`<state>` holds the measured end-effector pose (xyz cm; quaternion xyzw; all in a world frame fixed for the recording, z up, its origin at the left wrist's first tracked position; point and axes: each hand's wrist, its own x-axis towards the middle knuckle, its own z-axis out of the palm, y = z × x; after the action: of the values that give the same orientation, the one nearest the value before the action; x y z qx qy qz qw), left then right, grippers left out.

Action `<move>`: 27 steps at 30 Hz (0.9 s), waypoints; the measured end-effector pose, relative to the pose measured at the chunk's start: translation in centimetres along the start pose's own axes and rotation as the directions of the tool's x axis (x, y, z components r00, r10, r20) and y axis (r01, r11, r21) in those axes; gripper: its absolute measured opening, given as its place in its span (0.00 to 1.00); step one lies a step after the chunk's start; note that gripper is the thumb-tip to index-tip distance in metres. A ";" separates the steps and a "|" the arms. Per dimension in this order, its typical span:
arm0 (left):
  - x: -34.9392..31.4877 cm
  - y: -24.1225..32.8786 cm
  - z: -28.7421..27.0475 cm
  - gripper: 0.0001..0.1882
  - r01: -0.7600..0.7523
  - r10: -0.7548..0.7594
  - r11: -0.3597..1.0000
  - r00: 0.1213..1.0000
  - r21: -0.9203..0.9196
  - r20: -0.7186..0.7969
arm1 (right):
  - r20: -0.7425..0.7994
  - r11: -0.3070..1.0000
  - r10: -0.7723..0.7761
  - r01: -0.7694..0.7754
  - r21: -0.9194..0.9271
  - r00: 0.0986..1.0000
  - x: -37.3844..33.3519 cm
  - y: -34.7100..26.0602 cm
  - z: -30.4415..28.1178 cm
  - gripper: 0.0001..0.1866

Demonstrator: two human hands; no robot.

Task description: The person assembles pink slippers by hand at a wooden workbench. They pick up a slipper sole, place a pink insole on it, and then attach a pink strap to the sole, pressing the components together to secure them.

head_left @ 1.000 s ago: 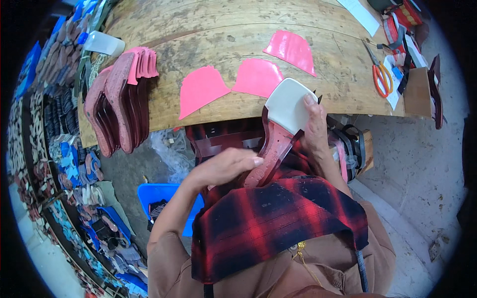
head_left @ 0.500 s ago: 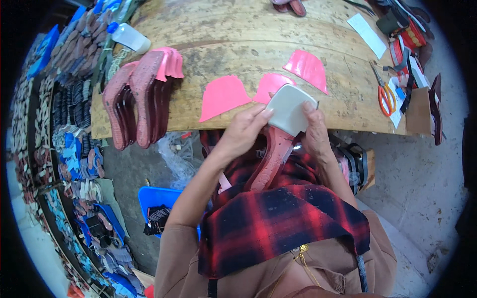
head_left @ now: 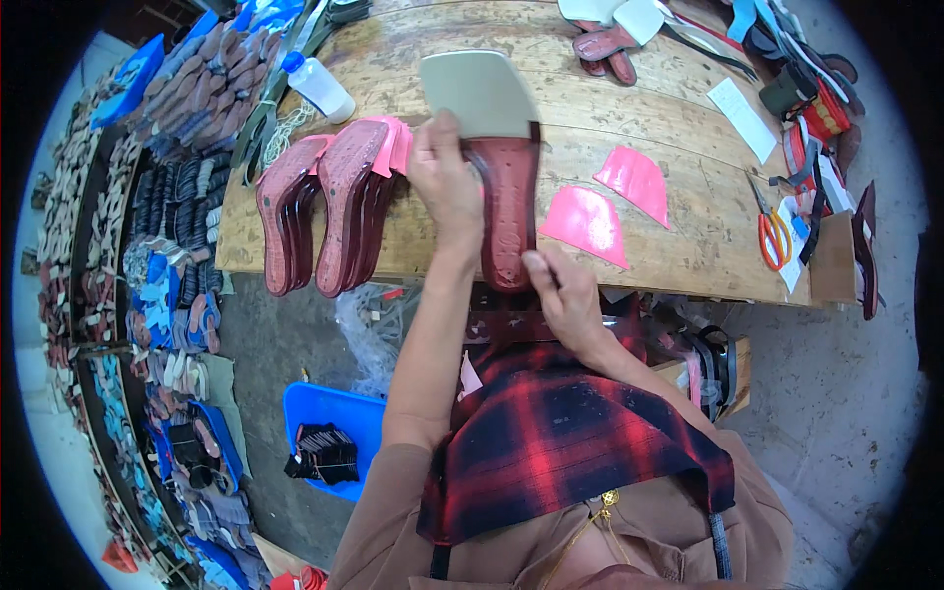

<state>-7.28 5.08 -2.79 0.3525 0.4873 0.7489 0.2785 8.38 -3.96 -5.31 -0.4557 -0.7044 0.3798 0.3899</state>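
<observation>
Over the table's near edge I hold a dark red shoe sole (head_left: 506,216), its wide end pointing away from me. A smooth grey-white piece (head_left: 480,93) covers that wide end. My left hand (head_left: 447,192) grips the sole's left side just below the grey-white piece, thumb on top. At the narrow end, my right hand (head_left: 565,305) pinches the right edge, its thumb uppermost. Right of the sole lie two pink curved pieces, one nearer (head_left: 587,226) and one farther (head_left: 634,185). To the left, a stack of red soles (head_left: 346,216) with pink flaps (head_left: 395,147) overhangs the table edge.
On the wooden table (head_left: 678,256) are a white bottle with a blue cap (head_left: 320,88), orange-handled scissors (head_left: 774,236), a white paper (head_left: 742,118) and other sole parts (head_left: 605,44). A blue bin (head_left: 344,403) stands on the floor. Racks of shoe parts (head_left: 182,197) line the left.
The sole has moved up and left from my lap to over the table. My right hand has shifted from the grey-white piece to the narrow end. One loose pink piece no longer shows.
</observation>
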 end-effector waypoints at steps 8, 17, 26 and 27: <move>-5.1 -2.5 0.5 0.21 0.534 -0.491 0.832 0.834 -0.148 0.250 | 0.237 0.786 -0.397 0.462 -0.411 0.887 0.5 2.4 -4.9 0.07; -7.4 0.7 2.4 0.34 0.625 -0.403 0.731 0.719 -0.275 0.566 | 0.100 0.888 0.199 -0.222 0.403 0.975 5.8 1.1 -5.0 0.19; -5.9 4.9 -3.9 0.39 0.254 -0.200 0.964 0.892 -0.083 0.405 | 0.631 0.898 0.130 -0.360 0.252 0.765 -1.7 0.4 -3.4 0.21; -5.8 5.9 -4.9 0.41 0.298 -0.190 0.920 0.907 -0.255 0.376 | 0.606 0.888 0.113 -0.354 0.294 0.787 -1.1 1.3 -2.7 0.21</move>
<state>-8.15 -4.12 -0.20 0.3658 0.3496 0.7006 0.5031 11.54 -4.10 -5.55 -0.3176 -0.6345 0.6781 0.1916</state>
